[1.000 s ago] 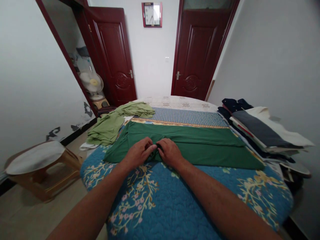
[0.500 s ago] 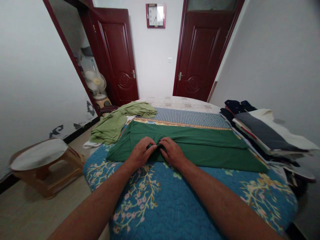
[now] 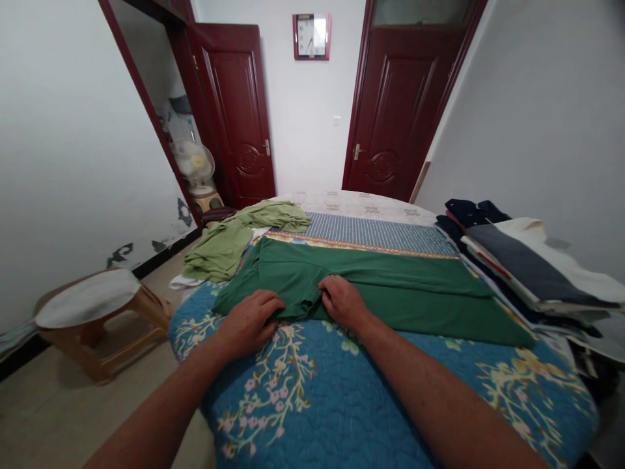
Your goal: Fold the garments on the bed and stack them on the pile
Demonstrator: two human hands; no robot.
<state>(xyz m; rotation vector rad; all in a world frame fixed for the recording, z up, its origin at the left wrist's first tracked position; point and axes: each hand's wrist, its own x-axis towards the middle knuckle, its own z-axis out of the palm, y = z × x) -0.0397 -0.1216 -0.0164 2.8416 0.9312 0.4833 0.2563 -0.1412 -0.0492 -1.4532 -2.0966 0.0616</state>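
Note:
A dark green shirt (image 3: 415, 280) lies folded lengthwise across the bed, with a short sleeve (image 3: 293, 286) laid over its left part. The sleeve's open hem shows as a small dark gap close to my right hand (image 3: 342, 301). That hand has its fingers bent and closed on the cloth at the sleeve's edge. My left hand (image 3: 251, 322) rests on the shirt's near edge, fingers loosely bent and apart from the thumb, holding nothing. Under the shirt is a blue quilted cover (image 3: 361, 397) with flower patterns.
Crumpled light green clothing (image 3: 219, 247) lies at the bed's left far side. A stack of folded clothes (image 3: 532, 260) stands on the right. Left of the bed is a stool (image 3: 92, 306) on the floor. A fan (image 3: 195, 163) stands by the open door (image 3: 237, 111).
My left hand has let go of the cloth and moved left and nearer to me. My right hand stays by the sleeve, whose hem now shows. The view has shifted slightly.

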